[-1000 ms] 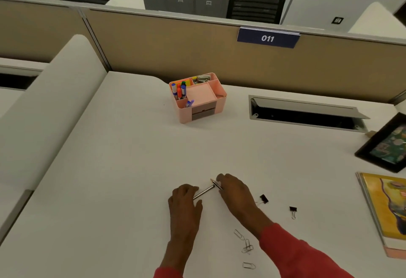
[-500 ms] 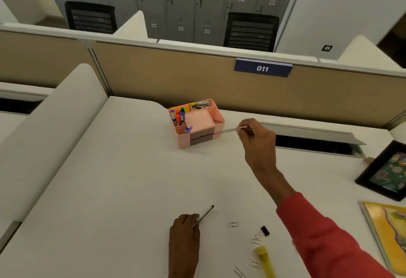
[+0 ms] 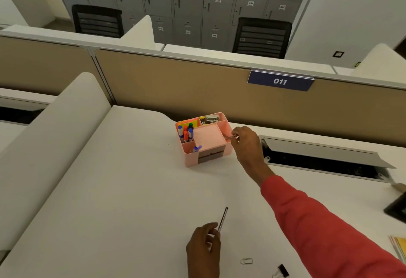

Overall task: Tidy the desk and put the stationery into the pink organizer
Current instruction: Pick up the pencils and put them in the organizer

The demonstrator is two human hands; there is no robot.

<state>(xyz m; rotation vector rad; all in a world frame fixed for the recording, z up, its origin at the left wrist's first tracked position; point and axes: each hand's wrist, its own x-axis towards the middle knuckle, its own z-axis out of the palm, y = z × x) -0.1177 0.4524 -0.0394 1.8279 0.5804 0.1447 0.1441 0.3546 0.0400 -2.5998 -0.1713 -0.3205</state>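
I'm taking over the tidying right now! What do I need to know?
Left hand: grips a pen.
Right hand: pinches a thin rod at the right slot of the organizer.
Done: markers stand in the organizer.
Left: drop in the rod, then the pen, paper clip and binder clip.

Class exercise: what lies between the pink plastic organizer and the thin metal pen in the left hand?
Only bare white desk, shown in the head view.

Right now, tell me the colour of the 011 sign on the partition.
The 011 sign is dark blue with white numerals; the head view shows it best.
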